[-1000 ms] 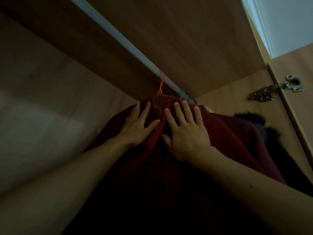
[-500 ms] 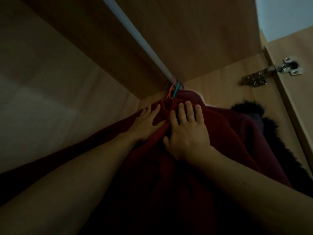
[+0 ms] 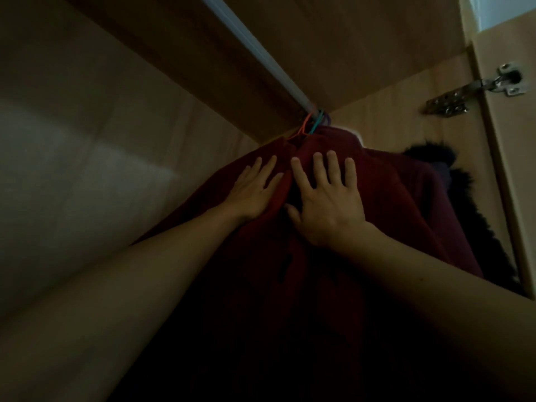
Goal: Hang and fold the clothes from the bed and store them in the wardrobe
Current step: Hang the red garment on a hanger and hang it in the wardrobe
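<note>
Dark red garment [image 3: 377,204] hangs on orange hanger [image 3: 304,129] from wardrobe rail [image 3: 261,56].

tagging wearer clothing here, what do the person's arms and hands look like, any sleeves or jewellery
Both forearms are bare to the frame edge, no sleeves showing. The left hand and right hand wear no gloves; no ring, watch or bracelet is visible in the dim light.

Exposure is low and the frame is dim overall. Daylight enters at upper right and casts a pale patch on the wardrobe wall [image 3: 87,175]. The hinge [image 3: 475,97] glints. The lower red garment [image 3: 391,198] falls into near-black shadow, its detail possibly lost. Edges stretch, and focus is slightly soft.
</note>
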